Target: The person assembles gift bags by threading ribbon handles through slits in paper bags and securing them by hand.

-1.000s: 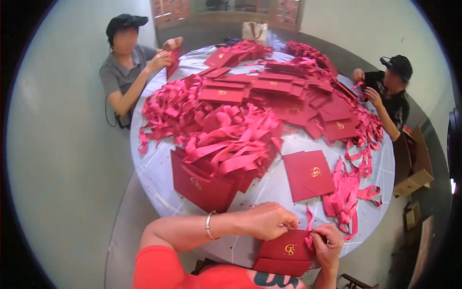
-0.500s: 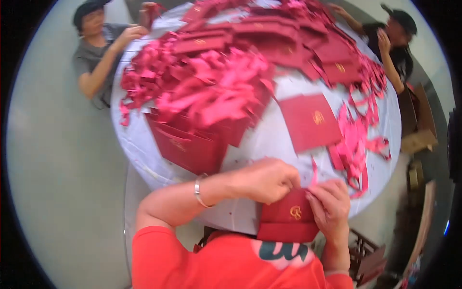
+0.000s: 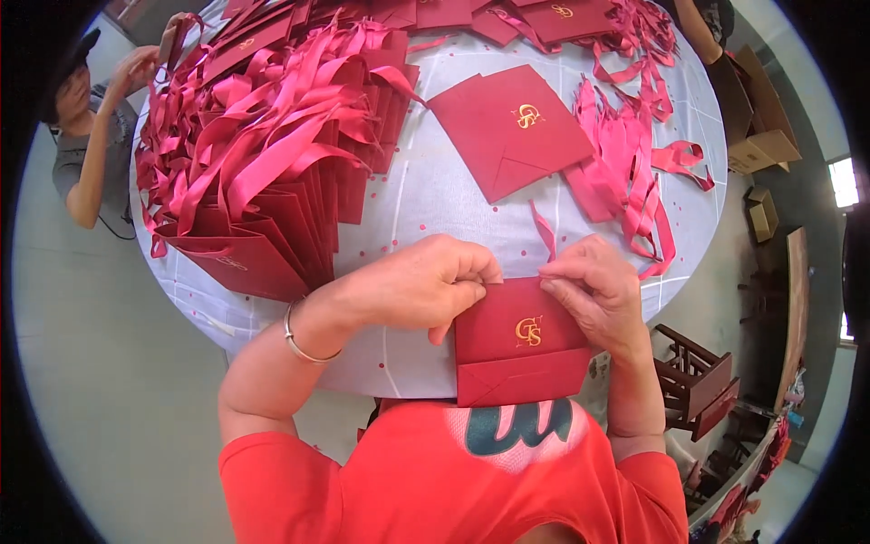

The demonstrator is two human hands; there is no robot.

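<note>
A flat red paper gift bag (image 3: 521, 376) with a gold emblem lies at the table's near edge against my shirt, its folded base toward me. My left hand (image 3: 421, 286) is closed, with thumb and fingers pinching the bag's upper left edge. At its upper right corner, my right hand (image 3: 598, 295) pinches a pink ribbon (image 3: 543, 228) whose tail sticks up past the fingers. The fingers partly hide where ribbon and bag meet. Beyond my hands lie flat red bags (image 3: 507, 136) without visible ribbon handles, beside a heap of loose pink ribbons (image 3: 625, 168).
Several red bags with ribbon handles (image 3: 245, 263) stand packed together at the left of the white-covered round table (image 3: 408, 213). More bags (image 3: 571, 20) lie at the far side. Co-workers are at the far left and far right. A cardboard box (image 3: 761, 118) and wooden stool (image 3: 693, 376) stand to the right.
The view has shifted, so the table's contents sit higher and further left. My left hand stays at the bag's upper edge, and my right hand remains at its upper right corner.
</note>
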